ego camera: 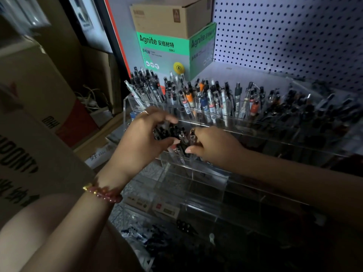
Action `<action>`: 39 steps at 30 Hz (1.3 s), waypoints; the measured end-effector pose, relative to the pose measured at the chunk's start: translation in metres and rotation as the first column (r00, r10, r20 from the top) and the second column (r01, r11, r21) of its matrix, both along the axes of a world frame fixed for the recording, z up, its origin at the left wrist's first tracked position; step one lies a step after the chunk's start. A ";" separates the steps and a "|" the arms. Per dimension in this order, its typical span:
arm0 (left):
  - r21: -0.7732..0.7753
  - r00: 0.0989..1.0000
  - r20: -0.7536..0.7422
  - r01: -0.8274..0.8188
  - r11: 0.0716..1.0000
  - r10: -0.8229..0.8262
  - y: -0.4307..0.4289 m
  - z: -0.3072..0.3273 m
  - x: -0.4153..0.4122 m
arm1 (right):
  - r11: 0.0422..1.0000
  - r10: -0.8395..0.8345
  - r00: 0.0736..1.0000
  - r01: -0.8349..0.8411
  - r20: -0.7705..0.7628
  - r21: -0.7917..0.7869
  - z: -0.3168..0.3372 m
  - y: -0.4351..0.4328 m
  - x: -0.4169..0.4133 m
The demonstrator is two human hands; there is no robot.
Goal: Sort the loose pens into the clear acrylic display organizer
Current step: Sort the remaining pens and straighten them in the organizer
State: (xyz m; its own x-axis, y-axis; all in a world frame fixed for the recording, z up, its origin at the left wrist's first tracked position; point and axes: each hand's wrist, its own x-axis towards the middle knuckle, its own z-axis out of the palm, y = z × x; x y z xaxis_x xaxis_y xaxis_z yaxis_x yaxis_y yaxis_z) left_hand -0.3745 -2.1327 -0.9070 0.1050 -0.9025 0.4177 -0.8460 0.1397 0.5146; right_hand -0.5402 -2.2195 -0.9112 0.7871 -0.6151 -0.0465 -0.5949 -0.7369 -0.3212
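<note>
Both hands are over the second tier of the clear acrylic organizer [255, 132], close together and nearly touching. Left hand [143, 138]: fingers and thumb curled round a bundle of dark pens [170, 132], lower ends pointing down toward the end compartment of that tier; count not readable. Right hand [214, 147]: fingers curled, gripping a single clear-barrelled pen [192, 134] whose dark top stands up above the fingers, just beside the bundle. Beyond the hands, the organizer's back row is packed with stored pens [206, 99], standing on end and leaning slightly. In the tiers nearer than the hands, clear dividers are visible but the contents are too dark to make out. Left wrist carries a red bead bracelet [104, 193], and there is a ring [145, 112] on a left finger. Past the left hand, behind the back row, a green Agnite box [163, 50] has a brown cardboard box [167, 16] stacked on it. White pegboard [284, 36] stands beyond the right hand. Lighting is poor on the right hand's side, so pens there read only as dark shapes.
</note>
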 end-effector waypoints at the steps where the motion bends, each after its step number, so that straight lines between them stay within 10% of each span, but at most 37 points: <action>1: -0.006 1.000 -0.020 0.014 1.000 -0.014 0.001 0.002 -0.003 | 1.000 -0.008 1.000 0.008 0.000 0.012 -0.001 0.000 0.000; 14: -0.054 0.998 -0.060 -0.025 0.998 0.021 -0.009 -0.013 -0.021 | 0.992 0.010 0.987 0.011 0.163 -0.125 -0.002 0.008 -0.007; 19: -0.010 0.992 0.124 0.008 1.000 -0.007 -0.005 -0.011 -0.022 | 0.925 0.032 0.998 -0.011 0.051 -0.379 0.010 0.013 -0.007; 39: 0.029 0.997 -0.071 -0.018 0.999 0.020 -0.003 -0.008 -0.016 | 0.855 0.086 0.996 -0.090 -0.032 -0.511 0.020 0.008 0.003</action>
State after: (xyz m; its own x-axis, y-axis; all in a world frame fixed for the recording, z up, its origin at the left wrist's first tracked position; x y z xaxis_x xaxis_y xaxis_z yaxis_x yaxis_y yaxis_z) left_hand -0.3909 -2.1360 -0.9148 0.1507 -0.9116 0.3824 -0.8092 0.1085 0.5775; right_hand -0.5376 -2.2113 -0.8914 0.8398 -0.4823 0.2490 -0.5208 -0.8453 0.1195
